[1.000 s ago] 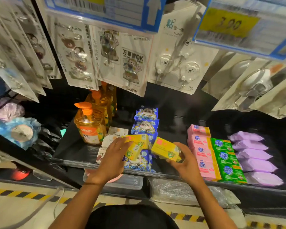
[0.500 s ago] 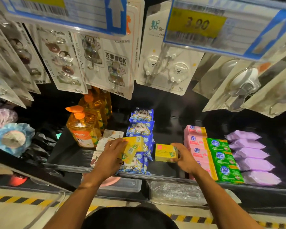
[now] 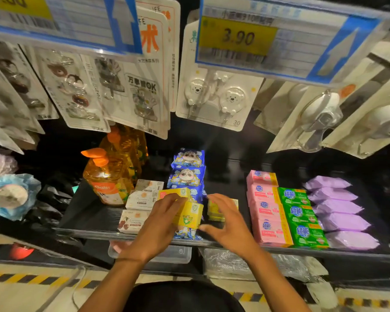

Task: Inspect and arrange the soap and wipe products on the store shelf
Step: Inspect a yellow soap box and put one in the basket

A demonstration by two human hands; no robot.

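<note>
My left hand (image 3: pixel 158 224) grips a yellow soap box (image 3: pixel 189 216) over the front of the shelf (image 3: pixel 88 231), and a second yellow box (image 3: pixel 173 192) shows just above its fingers. They sit over a row of blue wipe packs (image 3: pixel 187 176) that runs front to back. My right hand (image 3: pixel 229 221) hovers open with spread fingers in front of a small stack of yellow soap boxes (image 3: pixel 215 209) standing on the shelf; it holds nothing.
White soap boxes (image 3: pixel 142 200) and orange pump bottles (image 3: pixel 106 179) stand to the left. Pink soaps (image 3: pixel 266 210), green soaps (image 3: pixel 300 215) and purple packs (image 3: pixel 340 212) line the right. Carded hooks (image 3: pixel 218 97) and price tags (image 3: pixel 236 39) hang low overhead.
My right hand set its yellow box down on the shelf between the wipes and the pink soaps and let go. My left hand kept its yellow boxes. The camera moved closer.
</note>
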